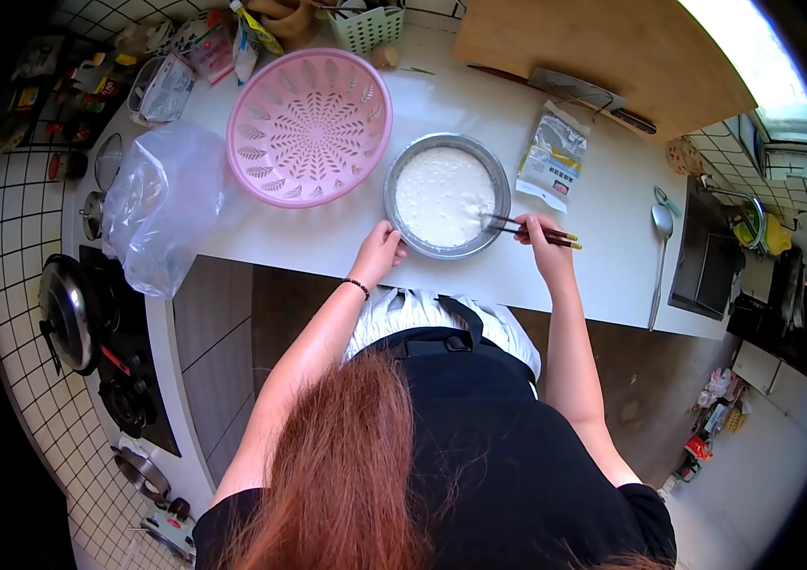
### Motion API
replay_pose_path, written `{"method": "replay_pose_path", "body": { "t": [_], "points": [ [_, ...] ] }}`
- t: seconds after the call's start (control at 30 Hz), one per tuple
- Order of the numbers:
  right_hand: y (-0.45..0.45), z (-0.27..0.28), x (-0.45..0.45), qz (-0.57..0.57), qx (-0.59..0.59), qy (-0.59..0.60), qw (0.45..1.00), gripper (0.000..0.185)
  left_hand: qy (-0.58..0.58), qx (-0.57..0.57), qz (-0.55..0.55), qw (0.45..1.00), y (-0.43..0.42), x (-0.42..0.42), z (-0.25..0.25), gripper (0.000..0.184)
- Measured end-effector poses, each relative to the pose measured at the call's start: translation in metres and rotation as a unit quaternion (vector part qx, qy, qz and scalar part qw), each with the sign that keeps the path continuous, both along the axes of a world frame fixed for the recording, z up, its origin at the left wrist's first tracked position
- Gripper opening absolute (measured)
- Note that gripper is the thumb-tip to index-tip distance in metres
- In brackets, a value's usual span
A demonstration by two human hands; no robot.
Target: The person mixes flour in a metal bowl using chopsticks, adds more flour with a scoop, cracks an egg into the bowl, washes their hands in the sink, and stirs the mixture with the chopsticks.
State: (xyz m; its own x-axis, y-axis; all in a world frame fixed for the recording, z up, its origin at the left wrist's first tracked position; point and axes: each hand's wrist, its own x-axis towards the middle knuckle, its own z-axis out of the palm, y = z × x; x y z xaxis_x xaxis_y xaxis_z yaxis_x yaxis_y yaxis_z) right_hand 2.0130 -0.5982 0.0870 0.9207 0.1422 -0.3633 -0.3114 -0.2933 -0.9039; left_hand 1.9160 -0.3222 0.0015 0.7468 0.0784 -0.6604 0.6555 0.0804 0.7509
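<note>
round metal bowl [441, 253], upright | white lumpy mixture [441, 190] inside | dark chopsticks [508, 220], slanting over rim

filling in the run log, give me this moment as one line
left hand: at metal bowl | right hand: holding chopsticks, tips at white mixture | pink basket: beside bowl

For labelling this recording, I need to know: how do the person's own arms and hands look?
The left hand and right hand wear no gloves. A dark beaded bracelet circles the left wrist; none shows on the right. Both forearms are bare, below short black sleeves.
</note>
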Motion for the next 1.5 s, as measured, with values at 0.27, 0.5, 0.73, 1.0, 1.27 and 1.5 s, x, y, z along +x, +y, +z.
{"method": "replay_pose_path", "body": {
  "t": [0.27,0.5,0.73,1.0,1.27,1.5],
  "points": [
    [-0.006,-0.005,-0.006,0.011,0.038,0.051,0.998,0.025,-0.002,0.002,-0.003,1.000,0.000,-0.001,-0.001,0.018],
    [-0.004,-0.005,-0.012,-0.002,0.060,0.067,0.996,0.026,-0.001,-0.003,-0.001,1.000,0.001,-0.001,0.000,0.018],
    [-0.005,-0.006,-0.017,-0.021,0.070,0.055,0.996,0.026,0.001,-0.005,-0.014,1.000,0.002,-0.001,-0.003,0.016],
    [-0.011,-0.005,-0.013,-0.042,0.063,0.043,0.996,0.025,0.001,0.001,-0.016,1.000,0.001,0.000,-0.001,0.016],
    [-0.014,-0.007,-0.011,-0.048,0.065,0.007,0.997,0.025,0.004,0.008,-0.021,1.000,0.002,0.000,0.003,0.016],
    [-0.013,-0.005,-0.009,-0.051,0.015,-0.039,0.998,0.024,0.004,0.009,-0.021,1.000,0.001,-0.001,0.001,0.016]
  ]
}}
